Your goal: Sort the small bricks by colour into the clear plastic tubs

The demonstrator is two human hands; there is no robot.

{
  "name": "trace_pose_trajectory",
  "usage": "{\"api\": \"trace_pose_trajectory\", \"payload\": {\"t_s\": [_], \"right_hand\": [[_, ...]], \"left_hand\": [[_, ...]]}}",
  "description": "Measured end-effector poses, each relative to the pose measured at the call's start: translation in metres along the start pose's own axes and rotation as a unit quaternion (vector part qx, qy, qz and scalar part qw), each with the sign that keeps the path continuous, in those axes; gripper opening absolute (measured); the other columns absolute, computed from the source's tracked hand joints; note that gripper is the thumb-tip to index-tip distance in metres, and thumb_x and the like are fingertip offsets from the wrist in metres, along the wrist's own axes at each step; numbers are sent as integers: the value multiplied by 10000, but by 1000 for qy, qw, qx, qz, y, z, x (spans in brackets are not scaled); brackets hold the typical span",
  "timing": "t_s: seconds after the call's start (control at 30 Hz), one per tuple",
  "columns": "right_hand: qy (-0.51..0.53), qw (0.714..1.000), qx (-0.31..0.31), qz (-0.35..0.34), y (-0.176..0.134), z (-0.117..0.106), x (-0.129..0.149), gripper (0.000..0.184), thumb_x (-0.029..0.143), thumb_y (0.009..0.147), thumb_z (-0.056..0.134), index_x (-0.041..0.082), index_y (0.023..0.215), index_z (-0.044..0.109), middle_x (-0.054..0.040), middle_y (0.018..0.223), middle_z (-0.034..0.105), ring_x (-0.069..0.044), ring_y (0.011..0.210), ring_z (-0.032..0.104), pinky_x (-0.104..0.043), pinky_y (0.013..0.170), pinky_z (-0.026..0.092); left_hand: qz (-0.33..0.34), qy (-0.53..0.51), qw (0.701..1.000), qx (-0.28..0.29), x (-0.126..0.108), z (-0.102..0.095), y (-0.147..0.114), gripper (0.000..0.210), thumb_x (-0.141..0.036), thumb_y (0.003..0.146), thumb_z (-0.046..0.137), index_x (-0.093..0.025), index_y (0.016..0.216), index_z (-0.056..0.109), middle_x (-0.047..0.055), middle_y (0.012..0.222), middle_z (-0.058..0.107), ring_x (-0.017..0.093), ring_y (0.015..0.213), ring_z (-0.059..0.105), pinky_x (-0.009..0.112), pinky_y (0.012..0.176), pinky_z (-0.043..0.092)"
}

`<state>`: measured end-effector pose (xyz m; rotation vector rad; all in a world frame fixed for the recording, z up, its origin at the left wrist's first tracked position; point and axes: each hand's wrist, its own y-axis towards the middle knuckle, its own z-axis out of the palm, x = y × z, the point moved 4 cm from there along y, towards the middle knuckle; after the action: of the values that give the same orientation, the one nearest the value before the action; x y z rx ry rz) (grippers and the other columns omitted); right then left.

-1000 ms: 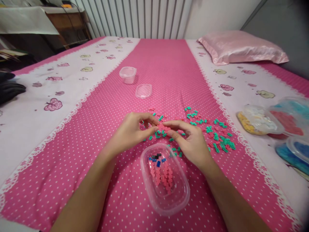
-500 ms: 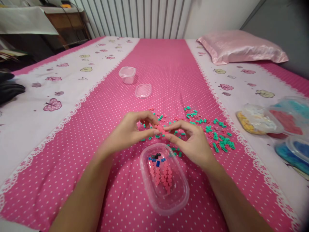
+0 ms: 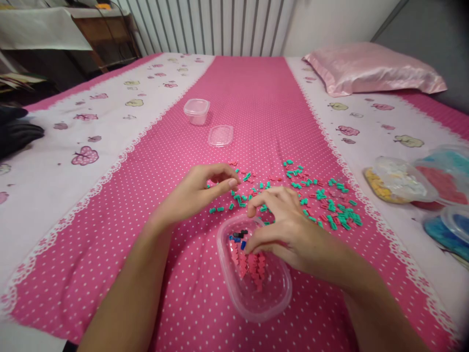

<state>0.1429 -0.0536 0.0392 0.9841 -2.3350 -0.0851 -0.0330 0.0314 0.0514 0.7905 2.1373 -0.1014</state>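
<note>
My right hand (image 3: 287,230) is over the clear plastic container (image 3: 252,310), thumb and fingers apart, fingertips close to the pieces inside. No piece shows in its grip. In the container lie rows of joined pink toy bricks (image 3: 244,264), a few blue bricks (image 3: 243,245) and black bricks (image 3: 241,234). To the left, above the bedspread, my left hand (image 3: 205,188) hovers with fingers loosely curved and nothing visible between them. Loose green bricks (image 3: 344,215) and pink ones are scattered beyond and to the right of my hands.
A lidded clear tub (image 3: 197,112) and a separate clear lid (image 3: 221,136) sit farther up the bedspread (image 3: 249,88). At right are bags or tubs of yellow and white pieces (image 3: 399,180) and blue pieces (image 3: 445,234). A pink pillow (image 3: 373,68) lies behind, black gloves (image 3: 18,129) at left.
My hands have parted from the pink bricks they held together. My right hand has come down over the container; my left stays near its place, empty. The view has shifted slightly.
</note>
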Motion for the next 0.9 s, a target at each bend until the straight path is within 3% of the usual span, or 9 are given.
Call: {"api": "trace_pose_trajectory", "payload": {"t_s": [0.27,0.53,0.9], "right_hand": [[-190,979,-71,-11,1,9,14,127,249,875,723,267,750,741,-51,1034,632,-261,1055,476,-547,1049,258],[-220,971,-98,7,2,10,13,176,111,855,675,245,745,708,-41,993,655,-231,988,508,-504,1027,290],[-214,976,-34,-3,-1,16,15,169,174,871,673,241,730,738,-87,1091,650,-294,1096,485,-544,1030,293]], "left_hand": [[-3,7,1000,-5,2,1,0,237,-377,947,576,-179,943,706,9,881,732,141,808,641,268,745,477],[-9,10,1000,-7,2,1,0,205,-348,941,593,-179,947,709,0,881,738,138,815,646,259,747,471],[1,15,1000,-8,3,2,1,213,-353,942,581,-177,943,701,10,880,737,143,815,643,263,753,476]]}}
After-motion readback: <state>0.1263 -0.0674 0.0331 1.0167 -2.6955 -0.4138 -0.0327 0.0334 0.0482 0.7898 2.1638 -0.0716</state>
